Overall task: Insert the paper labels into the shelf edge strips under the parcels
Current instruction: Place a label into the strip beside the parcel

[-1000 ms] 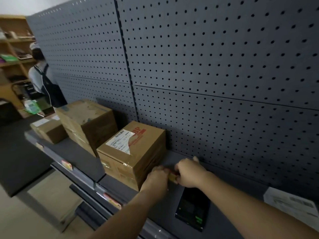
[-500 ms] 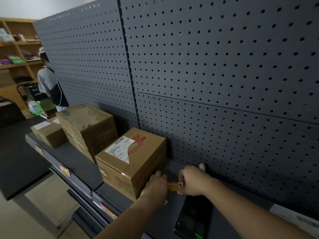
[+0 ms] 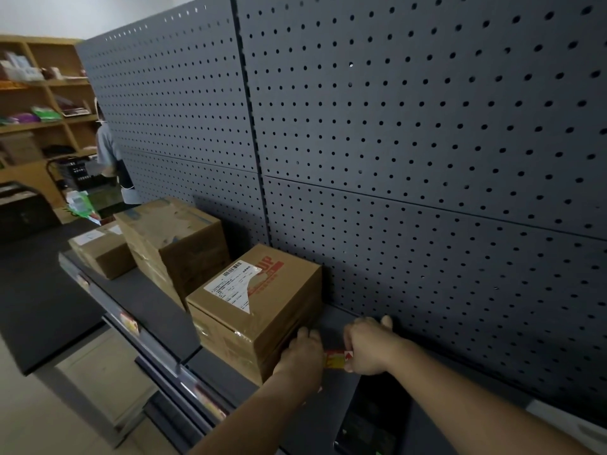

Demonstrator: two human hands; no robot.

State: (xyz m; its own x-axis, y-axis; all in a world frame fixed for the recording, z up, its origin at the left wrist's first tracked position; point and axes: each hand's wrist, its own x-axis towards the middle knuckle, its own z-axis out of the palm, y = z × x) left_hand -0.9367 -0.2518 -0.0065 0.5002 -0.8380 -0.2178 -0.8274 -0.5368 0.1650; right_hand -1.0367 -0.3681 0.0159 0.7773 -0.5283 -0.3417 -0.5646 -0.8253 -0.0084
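This looks like a shop or a parcel store room. A big grey wall full of little holes point(image 3: 410, 133) stands behind a dark shelf point(image 3: 157, 300) with brown cardboard parcels point(image 3: 259, 310). Wooden shelves point(image 3: 42, 103) with packs of goods stand far off.

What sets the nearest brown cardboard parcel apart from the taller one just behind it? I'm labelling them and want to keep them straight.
The nearest brown cardboard parcel is lower and carries a white barcoded shipping label over red print on top; the taller brown cardboard parcel behind it shows a scuffed top with bluish marks and no readable label. The nearest one sits beside the hands; the taller one sits farther left. Both are taped and rest on the dark grey shelf.
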